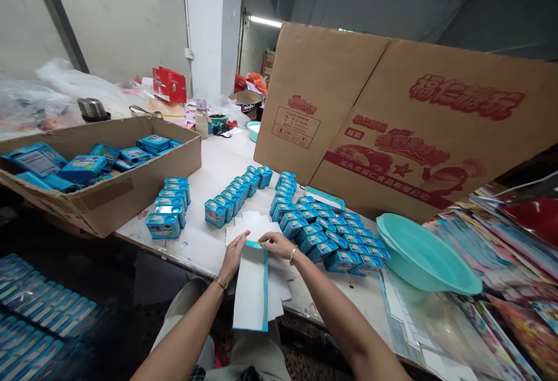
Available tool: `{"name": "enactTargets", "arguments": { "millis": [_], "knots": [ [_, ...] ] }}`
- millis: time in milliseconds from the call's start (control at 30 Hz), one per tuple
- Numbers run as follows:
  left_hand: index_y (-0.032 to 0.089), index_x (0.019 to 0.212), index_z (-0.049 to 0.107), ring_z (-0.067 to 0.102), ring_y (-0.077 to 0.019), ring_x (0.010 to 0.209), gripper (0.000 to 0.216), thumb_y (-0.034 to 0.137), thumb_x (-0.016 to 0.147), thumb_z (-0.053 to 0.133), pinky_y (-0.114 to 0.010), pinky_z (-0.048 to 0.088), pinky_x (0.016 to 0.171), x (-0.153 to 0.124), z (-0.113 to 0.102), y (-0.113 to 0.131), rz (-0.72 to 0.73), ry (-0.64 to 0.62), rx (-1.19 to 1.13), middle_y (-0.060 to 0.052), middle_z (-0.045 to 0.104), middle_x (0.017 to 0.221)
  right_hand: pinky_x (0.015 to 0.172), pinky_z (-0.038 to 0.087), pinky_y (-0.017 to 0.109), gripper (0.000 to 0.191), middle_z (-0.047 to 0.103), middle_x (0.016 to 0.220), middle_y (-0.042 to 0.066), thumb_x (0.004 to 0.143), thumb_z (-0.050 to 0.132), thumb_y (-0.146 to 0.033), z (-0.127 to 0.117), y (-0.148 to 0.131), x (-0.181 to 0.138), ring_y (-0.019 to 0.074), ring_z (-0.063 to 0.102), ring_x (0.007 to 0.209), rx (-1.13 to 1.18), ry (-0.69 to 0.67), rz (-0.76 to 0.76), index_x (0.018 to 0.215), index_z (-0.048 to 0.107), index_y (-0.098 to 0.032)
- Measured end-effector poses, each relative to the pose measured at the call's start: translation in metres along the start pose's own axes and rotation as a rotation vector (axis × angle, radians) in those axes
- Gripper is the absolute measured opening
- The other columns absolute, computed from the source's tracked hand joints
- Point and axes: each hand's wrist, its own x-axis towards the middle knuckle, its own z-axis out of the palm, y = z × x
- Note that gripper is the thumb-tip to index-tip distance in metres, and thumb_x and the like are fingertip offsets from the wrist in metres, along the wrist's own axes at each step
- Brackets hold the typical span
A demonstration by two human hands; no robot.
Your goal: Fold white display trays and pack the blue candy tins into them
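In front of my body is a long, partly folded paper box (249, 291), its plain white side up and a blue printed edge showing on the right. My left hand (234, 254) is closed on its upper left edge. At the upper right end, the fingers of my right hand (279, 245) pinch a small blue flap. Under the folded box lie white flat card blanks (251, 222). Just right of my right hand, several small blue packs (309, 231) stand packed close together. More blue packs (231, 196) form a row beyond my left hand.
An open carton (143, 180) of blue packs sits at the left, beside a short row of packs (168, 209). A big printed cardboard sheet (349, 114) stands upright behind. Turquoise basins (429, 253) and stacked printed sheets (479, 241) occupy the right side.
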Motion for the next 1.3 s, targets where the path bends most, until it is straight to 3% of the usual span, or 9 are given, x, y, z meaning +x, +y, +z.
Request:
{"name": "enactTargets", "arguments": {
  "millis": [133, 333, 467, 533, 733, 900, 1000, 1100, 1300],
  "knots": [
    [0.013, 0.120, 0.065, 0.051, -0.0258, 0.129, 0.057, 0.055, 0.083, 0.055, -0.041, 0.035, 0.113, 0.003, 0.003, 0.000, 0.025, -0.013, 0.080, -0.014, 0.060, 0.135, 0.080, 0.048, 0.032, 0.026, 0.074, 0.097, 0.010, 0.073, 0.070, -0.025, -0.010, -0.017, 0.023, 0.0247, 0.067, 0.091, -0.258, -0.227, -0.068, 0.098, 0.072, -0.019],
    [0.012, 0.125, 0.059, 0.054, -0.0301, 0.126, 0.059, 0.049, 0.080, 0.059, -0.042, 0.041, 0.106, 0.007, -0.017, 0.024, -0.037, -0.117, 0.324, -0.017, 0.059, 0.135, 0.086, 0.048, 0.040, 0.035, 0.070, 0.105, 0.022, 0.069, 0.066, -0.006, 0.009, -0.046, 0.030, 0.0323, 0.066, 0.101, -0.495, -0.278, -0.011, 0.104, 0.067, -0.008],
    [0.015, 0.122, 0.060, 0.063, -0.0312, 0.110, 0.042, 0.020, 0.081, 0.055, -0.043, 0.046, 0.096, -0.003, -0.039, 0.048, 0.056, -0.441, 1.092, -0.016, 0.068, 0.117, 0.078, 0.050, 0.038, 0.041, 0.069, 0.104, 0.026, 0.071, 0.066, -0.009, 0.004, -0.033, -0.004, 0.0325, 0.068, 0.096, -0.533, -0.224, 0.073, 0.112, 0.062, -0.004],
    [0.015, 0.124, 0.059, 0.065, -0.0325, 0.102, 0.042, 0.011, 0.083, 0.046, -0.045, 0.047, 0.090, -0.012, -0.037, 0.052, 0.085, -0.488, 1.325, -0.018, 0.069, 0.107, 0.070, 0.050, 0.034, 0.037, 0.072, 0.097, 0.022, 0.074, 0.068, -0.018, -0.008, -0.024, -0.019, 0.0292, 0.070, 0.086, -0.520, -0.222, 0.077, 0.110, 0.065, -0.007],
    [0.009, 0.138, 0.045, 0.058, -0.0348, 0.110, 0.050, 0.010, 0.091, 0.029, -0.048, 0.043, 0.090, -0.031, -0.008, 0.041, 0.204, -0.391, 1.409, -0.026, 0.060, 0.115, 0.076, 0.047, 0.031, 0.036, 0.070, 0.111, 0.010, 0.094, 0.046, -0.043, -0.032, -0.024, -0.006, 0.0244, 0.065, 0.103, -0.541, -0.139, -0.113, 0.121, 0.062, -0.025],
    [0.012, 0.122, 0.056, 0.059, -0.0333, 0.105, 0.044, 0.040, 0.089, 0.049, -0.042, 0.044, 0.087, -0.029, -0.037, 0.049, 0.274, -0.501, 1.390, -0.020, 0.062, 0.112, 0.075, 0.046, 0.032, 0.026, 0.072, 0.097, 0.009, 0.087, 0.061, -0.042, -0.003, -0.034, 0.013, 0.0248, 0.067, 0.090, -0.645, -0.222, -0.312, 0.099, 0.069, -0.021],
    [0.014, 0.113, 0.060, 0.063, -0.0300, 0.097, 0.030, 0.022, 0.087, 0.047, -0.037, 0.045, 0.081, -0.022, -0.057, 0.059, 0.227, -0.584, 1.499, -0.016, 0.065, 0.106, 0.078, 0.046, 0.036, 0.026, 0.069, 0.102, 0.014, 0.096, 0.047, -0.031, 0.011, -0.031, 0.011, 0.0256, 0.066, 0.093, -0.705, -0.203, -0.371, 0.106, 0.063, -0.014],
    [0.015, 0.111, 0.060, 0.064, -0.0275, 0.093, 0.040, 0.001, 0.081, 0.038, -0.036, 0.045, 0.079, -0.016, -0.058, 0.063, 0.235, -0.619, 1.592, -0.015, 0.067, 0.102, 0.077, 0.046, 0.037, 0.028, 0.067, 0.100, 0.016, 0.098, 0.035, -0.019, 0.016, -0.027, 0.006, 0.0254, 0.065, 0.091, -0.748, -0.195, -0.411, 0.107, 0.059, -0.010],
    [0.013, 0.106, 0.061, 0.064, -0.0289, 0.094, 0.041, -0.003, 0.079, 0.033, -0.038, 0.047, 0.078, -0.009, -0.047, 0.057, 0.232, -0.570, 1.582, -0.018, 0.066, 0.103, 0.072, 0.048, 0.036, 0.025, 0.066, 0.098, 0.016, 0.096, 0.032, -0.013, 0.018, -0.027, 0.005, 0.0252, 0.066, 0.088, -0.787, -0.195, -0.432, 0.106, 0.056, -0.010]
  ]
}}
